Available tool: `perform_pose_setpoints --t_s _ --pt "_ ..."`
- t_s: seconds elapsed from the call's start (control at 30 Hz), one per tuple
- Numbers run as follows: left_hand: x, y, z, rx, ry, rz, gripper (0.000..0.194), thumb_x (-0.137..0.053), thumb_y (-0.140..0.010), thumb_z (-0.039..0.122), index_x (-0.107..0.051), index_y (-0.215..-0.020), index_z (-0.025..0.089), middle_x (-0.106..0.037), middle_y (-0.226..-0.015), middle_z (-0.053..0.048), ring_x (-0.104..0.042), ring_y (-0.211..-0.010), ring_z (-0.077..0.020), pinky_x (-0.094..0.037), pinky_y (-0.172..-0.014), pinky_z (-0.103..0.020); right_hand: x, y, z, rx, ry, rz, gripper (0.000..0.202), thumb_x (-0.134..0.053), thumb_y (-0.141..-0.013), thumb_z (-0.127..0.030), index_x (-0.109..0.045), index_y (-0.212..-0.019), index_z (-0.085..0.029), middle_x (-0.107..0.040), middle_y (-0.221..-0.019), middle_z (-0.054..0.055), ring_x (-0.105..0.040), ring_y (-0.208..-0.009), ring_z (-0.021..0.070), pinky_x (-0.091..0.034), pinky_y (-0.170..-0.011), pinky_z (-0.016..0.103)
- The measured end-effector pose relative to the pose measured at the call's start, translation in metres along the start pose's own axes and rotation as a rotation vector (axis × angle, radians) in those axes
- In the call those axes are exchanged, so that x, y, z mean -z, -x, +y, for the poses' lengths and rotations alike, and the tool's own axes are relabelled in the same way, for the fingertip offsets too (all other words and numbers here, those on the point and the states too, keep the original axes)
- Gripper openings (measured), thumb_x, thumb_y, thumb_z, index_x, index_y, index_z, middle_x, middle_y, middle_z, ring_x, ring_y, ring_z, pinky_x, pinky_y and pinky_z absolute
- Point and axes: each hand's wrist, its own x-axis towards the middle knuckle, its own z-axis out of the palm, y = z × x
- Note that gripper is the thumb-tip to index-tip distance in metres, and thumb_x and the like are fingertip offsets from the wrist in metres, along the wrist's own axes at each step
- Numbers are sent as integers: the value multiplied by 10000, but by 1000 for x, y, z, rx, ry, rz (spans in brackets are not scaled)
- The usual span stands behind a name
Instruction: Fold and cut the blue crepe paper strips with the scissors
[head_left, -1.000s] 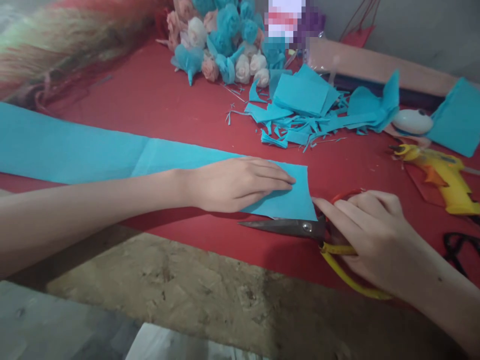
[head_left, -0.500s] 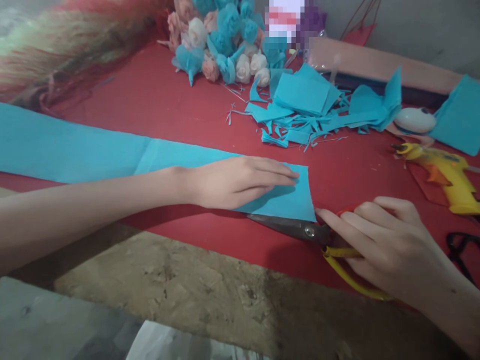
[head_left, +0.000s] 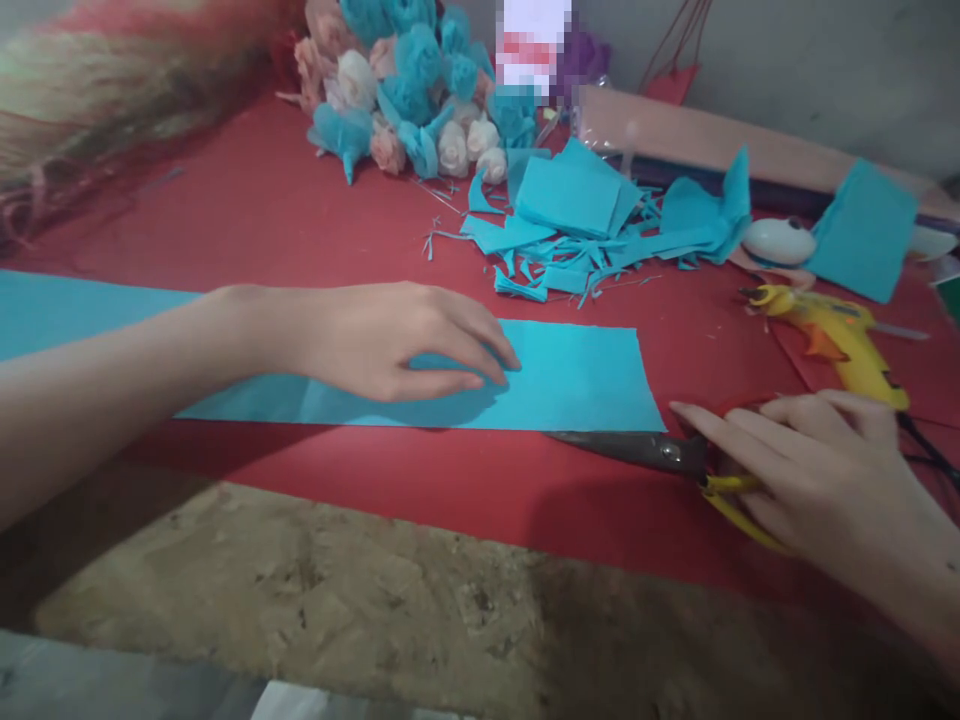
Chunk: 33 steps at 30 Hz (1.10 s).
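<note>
A long strip of blue paper [head_left: 585, 375] lies across the red tabletop [head_left: 420, 460], its right end cut straight. My left hand [head_left: 405, 340] rests flat on the strip, fingers slightly spread and pointing right, holding nothing. At the right, my right hand [head_left: 810, 460] is wrapped round the handles of dark-bladed scissors [head_left: 637, 448] with yellow and red grips. The blades point left, along the strip's near edge by its right corner. The forefinger of my right hand reaches out near that corner.
Paper roses [head_left: 412, 90] in blue, pink and white stand at the back. Blue paper scraps [head_left: 570, 200] lie right of them. A yellow glue gun [head_left: 840, 330], a white oval object [head_left: 778, 242] and a pinkish long box [head_left: 712, 140] are at the right.
My left hand has moved left along the strip, uncovering more of its right end. The scissors and my right hand appear further right, while the background has shifted left with the view.
</note>
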Motion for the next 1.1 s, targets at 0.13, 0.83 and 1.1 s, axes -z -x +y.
perform_pose_setpoints --t_s 0.13,0.83,1.1 --pt "-2 -1 -2 5 100 22 399 -317 -949 233 -623 -1130 53 -626 -1203 -149 -570 -1130 -195 -460 -984 -320 -1 2 -3 -48 12 -45 548 -458 -691 -139 -471 -1235 -82 -576 -750 59 -463 -738 251 -299 -683 415" --pt "-22 -3 -4 38 68 58 441 -404 -838 89 -542 -1250 166 -537 -1313 -110 -486 -1217 -199 -353 -1058 -314 1 -32 -13 -25 -47 -14 689 -421 -606 -95 -385 -1288 -4 -586 -825 104 -420 -779 262 -290 -706 390" --pt "-23 -4 -3 39 48 62 432 -389 -846 84 -539 -1246 152 -538 -1307 -118 -492 -1208 -193 -355 -1058 -313 1 -30 -9 -12 -179 34 552 -429 -668 -61 -447 -1217 -110 -536 -732 36 -439 -720 209 -308 -748 371"
